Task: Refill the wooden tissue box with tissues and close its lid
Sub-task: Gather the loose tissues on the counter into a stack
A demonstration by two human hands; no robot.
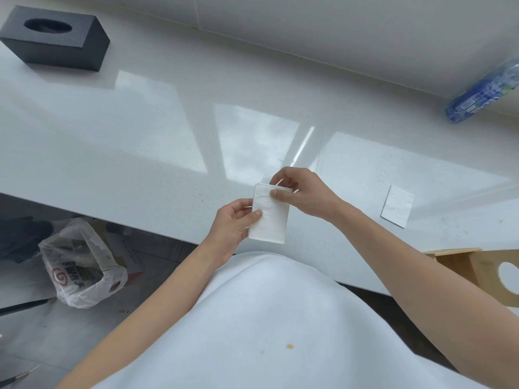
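White countertop spread wide, dark grey tissue box at far left, wooden tissue box at the near right edge, part out of view. Plastic bag on the floor, blue bottle far right. Left hand and right hand pinching a folded tissue stack above the counter's near edge. Single folded tissue lying flat, well right.

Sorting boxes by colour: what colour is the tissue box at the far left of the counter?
Dark grey, nearly black tissue box with an oval top slot, shown in the head view.
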